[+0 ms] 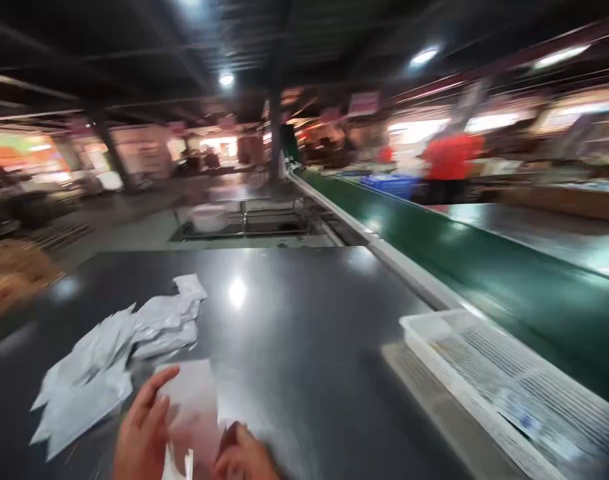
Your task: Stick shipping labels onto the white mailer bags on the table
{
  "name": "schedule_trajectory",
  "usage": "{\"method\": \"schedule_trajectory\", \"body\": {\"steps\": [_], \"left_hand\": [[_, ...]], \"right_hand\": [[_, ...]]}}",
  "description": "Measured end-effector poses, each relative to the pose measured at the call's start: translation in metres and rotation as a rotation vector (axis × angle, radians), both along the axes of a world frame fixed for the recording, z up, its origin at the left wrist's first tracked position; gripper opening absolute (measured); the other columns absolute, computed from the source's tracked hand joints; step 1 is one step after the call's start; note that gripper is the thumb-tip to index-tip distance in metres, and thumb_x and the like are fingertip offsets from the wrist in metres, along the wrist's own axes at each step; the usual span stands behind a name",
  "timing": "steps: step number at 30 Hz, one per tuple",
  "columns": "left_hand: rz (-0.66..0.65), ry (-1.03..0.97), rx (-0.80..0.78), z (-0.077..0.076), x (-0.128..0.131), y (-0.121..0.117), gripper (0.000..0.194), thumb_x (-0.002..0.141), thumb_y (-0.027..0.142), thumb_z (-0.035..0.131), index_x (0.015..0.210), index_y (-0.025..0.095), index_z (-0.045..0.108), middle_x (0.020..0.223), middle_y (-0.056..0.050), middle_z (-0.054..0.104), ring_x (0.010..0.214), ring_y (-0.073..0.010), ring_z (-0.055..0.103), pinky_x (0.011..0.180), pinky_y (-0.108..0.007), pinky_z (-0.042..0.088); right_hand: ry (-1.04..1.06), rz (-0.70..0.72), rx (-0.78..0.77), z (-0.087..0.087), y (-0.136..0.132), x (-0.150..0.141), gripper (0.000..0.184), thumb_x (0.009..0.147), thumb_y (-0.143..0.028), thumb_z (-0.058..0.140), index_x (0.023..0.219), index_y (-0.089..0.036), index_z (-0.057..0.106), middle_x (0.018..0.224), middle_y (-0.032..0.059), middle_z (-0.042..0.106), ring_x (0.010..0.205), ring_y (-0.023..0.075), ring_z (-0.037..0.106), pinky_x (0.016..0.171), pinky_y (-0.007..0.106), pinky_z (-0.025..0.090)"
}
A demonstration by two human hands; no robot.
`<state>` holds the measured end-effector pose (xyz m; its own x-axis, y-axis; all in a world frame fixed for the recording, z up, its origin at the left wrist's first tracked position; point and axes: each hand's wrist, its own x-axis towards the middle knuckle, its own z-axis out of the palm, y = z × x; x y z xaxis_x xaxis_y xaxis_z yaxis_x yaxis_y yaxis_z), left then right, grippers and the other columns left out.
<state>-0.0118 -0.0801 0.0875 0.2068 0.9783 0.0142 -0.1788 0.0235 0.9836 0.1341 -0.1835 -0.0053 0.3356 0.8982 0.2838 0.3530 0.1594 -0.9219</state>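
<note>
A thin pale sheet (197, 400), bag or paper I cannot tell, is held between my two hands above the dark table at the bottom of the head view. My left hand (143, 427) grips its left edge, fingers partly curled. At the lower right edge, my right hand (247, 457) pinches it, the fingers blurred. Narrow white strips (181, 463) stick up between the hands; what they belong to is cut off by the frame. Left of and beyond my left hand lies an overlapping pile of white plastic mailing bags (97, 353).
A shallow white plastic basket (409, 330) with small packets inside stands at right, beside the green conveyor belt (434, 243). Cardboard boxes (17, 277) are at far left. A person in a red top (451, 160) stands across the belt, near a blue crate (391, 185).
</note>
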Motion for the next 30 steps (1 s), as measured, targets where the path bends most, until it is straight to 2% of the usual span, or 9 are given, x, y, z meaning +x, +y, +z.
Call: {"method": "schedule_trajectory", "body": {"steps": [5,9,11,14,18,22,24,27,30], "left_hand": [[-0.024,-0.332,-0.236,0.026,-0.006,-0.015,0.042,0.07,0.043,0.077,0.102,0.017,0.066,0.075,0.001,0.062,0.051,-0.0069,0.05,0.047,-0.017,0.041],[-0.06,-0.489,-0.334,0.035,-0.005,-0.01,0.04,0.074,0.041,0.074,0.103,0.015,0.064,0.075,-0.001,0.064,0.052,-0.0081,0.053,0.047,-0.018,0.042],[-0.061,-0.564,-0.405,0.032,-0.013,-0.006,0.037,0.075,0.038,0.073,0.099,0.012,0.066,0.071,-0.001,0.063,0.052,-0.0087,0.055,0.048,-0.018,0.043],[-0.067,-0.636,-0.5,0.027,-0.03,0.001,0.034,0.079,0.037,0.067,0.097,0.008,0.067,0.074,-0.005,0.065,0.059,-0.0116,0.06,0.056,-0.021,0.049],[-0.035,-0.637,-0.499,0.022,-0.048,0.014,0.037,0.082,0.039,0.063,0.102,0.007,0.066,0.085,-0.009,0.069,0.069,-0.015,0.065,0.065,-0.023,0.051],[0.126,-0.436,-0.322,0.0,-0.068,0.026,0.067,0.081,0.049,0.066,0.138,0.019,0.046,0.087,-0.002,0.068,0.072,-0.0138,0.064,0.07,-0.024,0.049],[0.034,-0.248,-0.289,-0.019,-0.078,0.023,0.092,0.078,0.057,0.068,0.151,0.023,0.024,0.075,0.002,0.065,0.065,-0.0129,0.061,0.063,-0.023,0.046],[-0.246,-0.123,-0.305,-0.047,-0.085,0.008,0.118,0.073,0.061,0.071,0.154,0.019,-0.003,0.059,0.006,0.057,0.052,-0.0126,0.055,0.053,-0.022,0.04],[-0.184,-0.121,-0.276,-0.062,-0.081,-0.007,0.118,0.073,0.046,0.077,0.153,0.021,-0.005,0.067,0.003,0.063,0.06,-0.0137,0.059,0.059,-0.024,0.044]], "right_hand": [[0.074,0.026,-0.074,-0.008,0.005,-0.016,0.043,0.063,-0.033,0.07,0.104,-0.023,0.062,0.097,0.0044,0.064,0.085,0.0206,0.059,0.076,0.033,0.051],[-0.012,0.164,-0.079,0.001,0.012,-0.013,0.014,0.074,-0.029,0.061,0.086,-0.026,0.066,0.089,0.0037,0.062,0.086,0.0224,0.057,0.077,0.034,0.049],[-0.018,0.084,-0.048,0.004,0.018,-0.016,0.013,0.077,-0.033,0.061,0.088,-0.026,0.065,0.088,0.0033,0.06,0.081,0.0216,0.056,0.072,0.034,0.049],[0.011,-0.056,-0.008,0.007,0.031,-0.022,0.03,0.073,-0.036,0.067,0.1,-0.024,0.06,0.095,0.0042,0.06,0.083,0.0207,0.055,0.073,0.033,0.048],[0.037,0.231,-0.026,0.019,0.045,-0.03,0.012,0.079,-0.034,0.062,0.078,-0.022,0.065,0.081,0.0025,0.063,0.08,0.0195,0.058,0.072,0.03,0.047],[0.127,0.401,-0.1,0.032,0.045,-0.044,0.028,0.084,-0.041,0.06,0.066,-0.02,0.064,0.068,0.0015,0.06,0.067,0.0166,0.055,0.063,0.026,0.045],[0.21,0.387,-0.188,0.033,0.048,-0.05,0.032,0.084,-0.048,0.061,0.069,-0.019,0.065,0.07,0.0027,0.062,0.066,0.0167,0.056,0.061,0.026,0.045],[0.358,0.325,-0.33,0.027,0.061,-0.06,0.041,0.077,-0.059,0.064,0.075,-0.018,0.064,0.069,0.0034,0.064,0.062,0.017,0.055,0.056,0.026,0.045],[0.418,0.326,-0.378,0.019,0.075,-0.069,0.046,0.074,-0.063,0.066,0.08,-0.018,0.064,0.072,0.0036,0.065,0.066,0.0187,0.058,0.061,0.028,0.048]]}}
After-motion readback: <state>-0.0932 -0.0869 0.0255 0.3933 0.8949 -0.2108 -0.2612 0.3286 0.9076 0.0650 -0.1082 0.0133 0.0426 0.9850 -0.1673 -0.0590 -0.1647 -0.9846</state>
